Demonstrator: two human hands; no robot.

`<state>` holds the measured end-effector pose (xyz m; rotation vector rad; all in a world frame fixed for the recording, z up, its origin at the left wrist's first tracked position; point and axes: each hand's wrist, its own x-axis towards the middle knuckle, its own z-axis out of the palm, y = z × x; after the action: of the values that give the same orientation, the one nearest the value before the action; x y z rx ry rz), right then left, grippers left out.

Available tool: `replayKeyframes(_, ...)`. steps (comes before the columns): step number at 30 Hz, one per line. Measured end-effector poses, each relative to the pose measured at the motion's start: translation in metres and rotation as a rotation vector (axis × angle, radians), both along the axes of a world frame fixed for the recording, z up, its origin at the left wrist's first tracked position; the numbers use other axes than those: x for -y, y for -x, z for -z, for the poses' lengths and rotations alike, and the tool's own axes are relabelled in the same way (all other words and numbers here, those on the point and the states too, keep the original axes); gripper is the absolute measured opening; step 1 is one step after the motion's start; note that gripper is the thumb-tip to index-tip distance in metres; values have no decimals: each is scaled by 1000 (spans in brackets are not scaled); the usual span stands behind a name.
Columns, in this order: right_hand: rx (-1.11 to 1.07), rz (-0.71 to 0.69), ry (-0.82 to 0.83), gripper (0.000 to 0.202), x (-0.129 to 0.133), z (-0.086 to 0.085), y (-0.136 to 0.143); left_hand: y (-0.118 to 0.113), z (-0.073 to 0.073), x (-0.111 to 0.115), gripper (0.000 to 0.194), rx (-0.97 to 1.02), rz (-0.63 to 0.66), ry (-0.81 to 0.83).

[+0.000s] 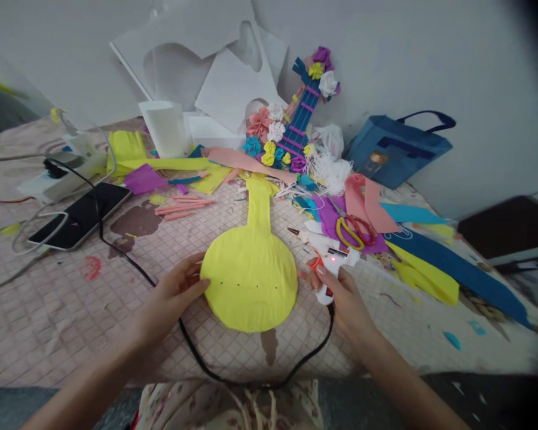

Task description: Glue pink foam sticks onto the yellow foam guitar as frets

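Note:
A yellow paper-covered shape (251, 272) with a round body and a narrow neck lies flat at the middle of the table. Four small dark dots cross its lower half. My left hand (174, 294) grips its left edge, thumb on top and fingers at the rim. To the right of the shape, my right hand (341, 292) is closed round the handle of a white glue gun (336, 258). The gun has an orange trigger and a lit red light, and its nozzle points up and left. Its black cord loops below the yellow shape.
Scissors (352, 232) lie beyond the glue gun among paper scraps. A decorated blue guitar shape (301, 119) leans on the wall beside a blue bag (392, 149). At the left are a phone (83, 216), a power strip (54, 179) and cables; a white cup (164, 128) stands behind.

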<state>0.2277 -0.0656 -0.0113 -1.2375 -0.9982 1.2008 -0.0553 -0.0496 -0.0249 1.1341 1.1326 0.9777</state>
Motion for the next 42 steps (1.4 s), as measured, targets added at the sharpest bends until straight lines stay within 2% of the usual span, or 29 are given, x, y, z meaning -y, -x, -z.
replayKeyframes(5,208,-52,83,31,12,-10,-13,2,2,1,49,-44,-36,6)
replayKeyframes(12,563,-206,207,36,29,-22,-25,3,-2,-1,50,-56,-25,1)
replayKeyframes(15,671,-280,174,33,32,-29,-28,3,-4,-1,50,-56,-20,2)
replayKeyframes(19,804,-342,51,22,33,-39,-31,4,-3,1,53,-46,-73,0)
replayKeyframes(22,834,-353,51,21,33,-43,-34,4,-2,2,53,-29,-95,14)
replayKeyframes(26,710,-259,168,37,37,-42,-39,6,-7,-2,47,31,-110,-10)
replayKeyframes(31,315,-14,209,39,48,-34,-46,10,-22,-9,40,148,-155,-4)
replayKeyframes(35,-20,-90,85,26,49,-33,-48,11,-22,-10,34,260,-144,132)
replayKeyframes(39,-200,-38,-9,24,43,-40,-44,3,-12,-5,36,408,-67,331)
replayKeyframes(42,-284,-6,-61,25,39,-47,-40,-16,-9,4,37,495,-37,456)
